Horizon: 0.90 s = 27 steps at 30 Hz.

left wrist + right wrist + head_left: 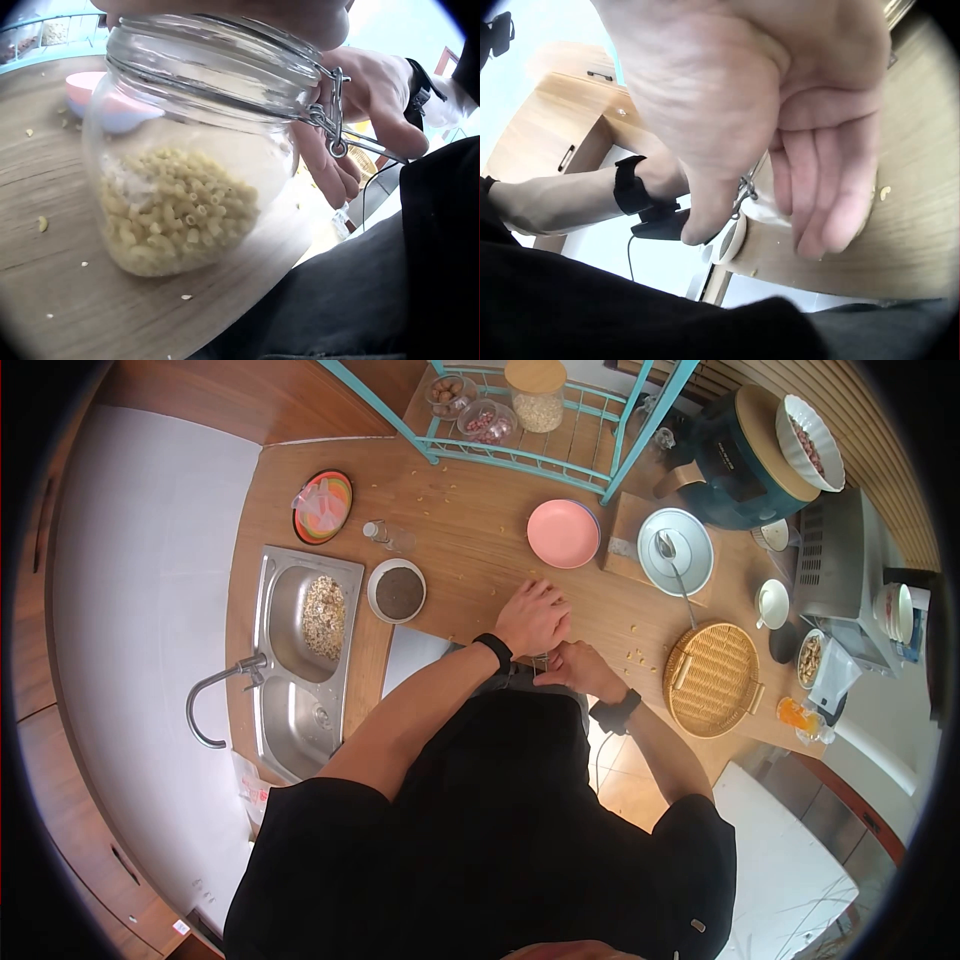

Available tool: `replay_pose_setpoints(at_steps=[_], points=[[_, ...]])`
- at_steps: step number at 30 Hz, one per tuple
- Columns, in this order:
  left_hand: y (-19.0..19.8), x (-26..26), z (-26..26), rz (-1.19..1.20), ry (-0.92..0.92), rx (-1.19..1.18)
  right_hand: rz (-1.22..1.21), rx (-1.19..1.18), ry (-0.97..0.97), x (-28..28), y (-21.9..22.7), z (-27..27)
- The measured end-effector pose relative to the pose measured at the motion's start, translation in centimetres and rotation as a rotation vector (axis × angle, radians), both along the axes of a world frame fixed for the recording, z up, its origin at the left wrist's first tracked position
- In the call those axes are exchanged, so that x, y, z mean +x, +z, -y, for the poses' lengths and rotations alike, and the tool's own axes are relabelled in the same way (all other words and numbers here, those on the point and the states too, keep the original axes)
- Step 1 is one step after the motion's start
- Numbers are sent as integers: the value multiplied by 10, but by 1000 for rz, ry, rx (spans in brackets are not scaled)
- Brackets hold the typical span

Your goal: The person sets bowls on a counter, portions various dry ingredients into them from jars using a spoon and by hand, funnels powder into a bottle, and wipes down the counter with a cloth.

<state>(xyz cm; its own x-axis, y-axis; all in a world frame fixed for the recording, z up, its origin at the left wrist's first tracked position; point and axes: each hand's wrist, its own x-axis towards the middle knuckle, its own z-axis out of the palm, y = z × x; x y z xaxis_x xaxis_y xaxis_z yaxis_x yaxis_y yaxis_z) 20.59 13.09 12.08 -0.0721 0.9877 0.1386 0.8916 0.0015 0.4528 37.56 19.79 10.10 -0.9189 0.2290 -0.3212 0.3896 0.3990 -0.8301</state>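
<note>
A glass clip-top jar [187,180], partly filled with elbow macaroni [184,210], stands on the wooden counter in the left wrist view. My left hand [533,618] lies over the lid, holding it from above with bent fingers. At the jar's side, the wire clasp [335,112] sticks out toward my right hand [583,671]. That hand's thumb [709,214] is right at the wire lever, while its fingers [832,180] extend fairly straight, apart from the thumb. From the head view, both hands and forearms hide most of the jar.
To the left are a sink [352,610] and a bowl of dark grains [400,593]. Beyond my hands sit a pink bowl [563,533] and a teal rack [510,455]. A woven tray [712,680] and a white bowl with a spoon [655,565] stand right. Macaroni bits lie scattered.
</note>
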Motion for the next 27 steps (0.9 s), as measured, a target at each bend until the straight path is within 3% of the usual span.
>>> replay_pose_setpoints(at_steps=[13, 16, 18, 21, 25, 27], points=[[0, 0, 1, 9, -3, 29, 41, 526, -20, -1, 5, 22], [0, 0, 2, 23, -6, 17, -2, 578, -59, 2, -11, 32], [-1, 0, 3, 13, 3, 30, -51, 751, -174, 5, -30, 41], [-2, -1, 5, 17, -4, 13, 10, 599, -218, 11, -48, 46], [-5, 0, 10, 73, 107, 100, 107, 391, -280, -2, 31, 31], [-2, 2, 15, 254, 321, 220, -312, 644, -313, -16, 63, 28]])
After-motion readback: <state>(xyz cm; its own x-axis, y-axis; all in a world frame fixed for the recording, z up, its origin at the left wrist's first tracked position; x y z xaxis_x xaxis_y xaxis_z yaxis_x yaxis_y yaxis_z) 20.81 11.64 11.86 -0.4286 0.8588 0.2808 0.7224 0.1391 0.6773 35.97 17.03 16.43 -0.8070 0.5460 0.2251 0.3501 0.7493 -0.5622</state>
